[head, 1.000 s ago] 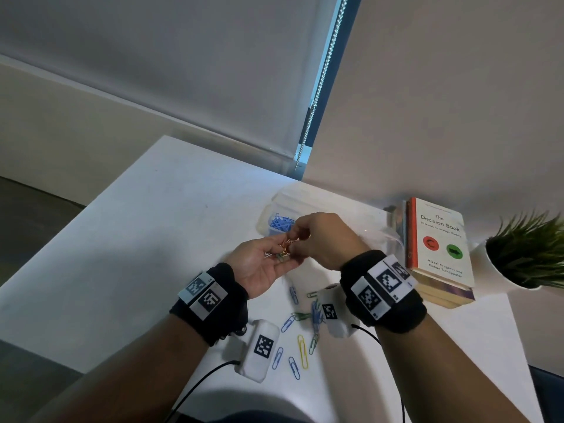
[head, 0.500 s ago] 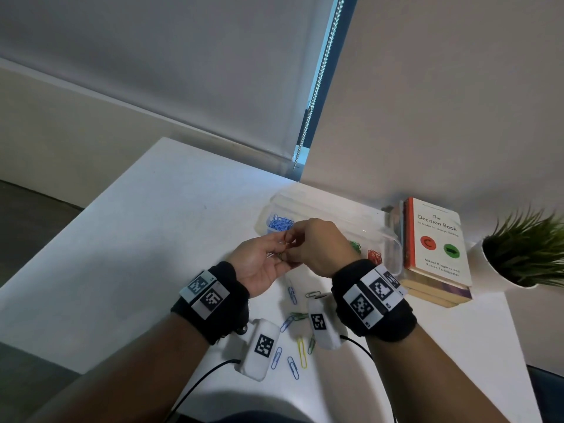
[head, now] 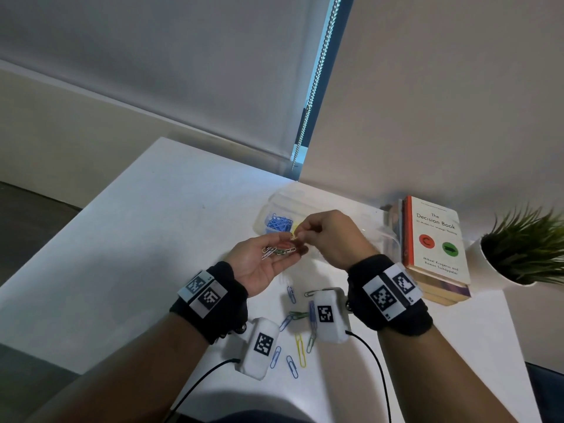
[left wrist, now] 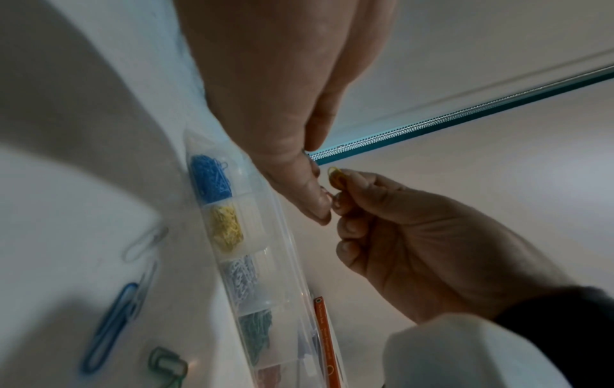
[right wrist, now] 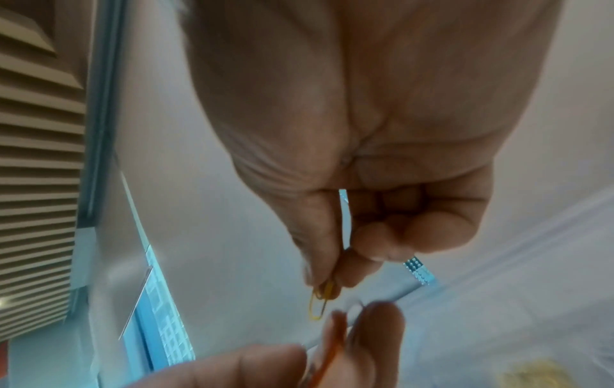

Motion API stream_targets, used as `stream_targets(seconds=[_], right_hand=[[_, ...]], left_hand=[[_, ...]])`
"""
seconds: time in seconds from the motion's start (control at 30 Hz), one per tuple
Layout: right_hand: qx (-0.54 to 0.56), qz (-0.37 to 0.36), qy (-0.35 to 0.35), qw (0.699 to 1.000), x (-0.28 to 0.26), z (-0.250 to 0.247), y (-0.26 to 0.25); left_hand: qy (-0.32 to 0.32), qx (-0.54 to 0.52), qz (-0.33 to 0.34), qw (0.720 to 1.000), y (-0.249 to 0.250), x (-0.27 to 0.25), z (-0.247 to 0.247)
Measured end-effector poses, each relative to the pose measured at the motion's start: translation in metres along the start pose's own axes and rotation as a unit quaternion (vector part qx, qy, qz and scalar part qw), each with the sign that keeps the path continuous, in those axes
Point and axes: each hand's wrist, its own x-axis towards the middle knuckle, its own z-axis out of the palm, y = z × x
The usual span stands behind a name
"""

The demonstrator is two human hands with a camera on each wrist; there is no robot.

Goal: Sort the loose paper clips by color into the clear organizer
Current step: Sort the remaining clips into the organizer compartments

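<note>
My left hand is palm up over the table and holds a small bunch of paper clips, white, green and red. My right hand pinches one yellow clip between thumb and forefinger, just above that bunch and in front of the organizer. The right wrist view shows the yellow clip hanging from my fingertips, with a red clip in the left fingers below. The clear organizer has blue, yellow, white, green and red compartments in a row.
Several loose clips, blue, green and yellow, lie on the white table under my wrists. A stack of books and a potted plant stand to the right. The wall and a blind chain are behind.
My right hand has drawn a yellow clip up and out of the bunch in my left palm. The left palm has opened a little, showing the clips.
</note>
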Motion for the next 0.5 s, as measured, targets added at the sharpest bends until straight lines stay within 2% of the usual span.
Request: stream_targets(seconds=[0.17, 0.3, 0.5], right_hand=[[0.058, 0.031, 0.038, 0.997, 0.007, -0.009, 0.011], [0.005, 0.058, 0.083, 0.995, 0.019, -0.009, 0.023], [-0.076, 0.091, 0.046, 0.992, 0.036, 0.002, 0.017]], left_hand=[[-0.007, -0.003, -0.004, 1.0, 0.0, 0.0, -0.001], [-0.003, -0.028, -0.012, 1.0, 0.001, 0.004, -0.009], [0.005, -0.034, -0.02, 0.999, 0.002, 0.003, -0.008]])
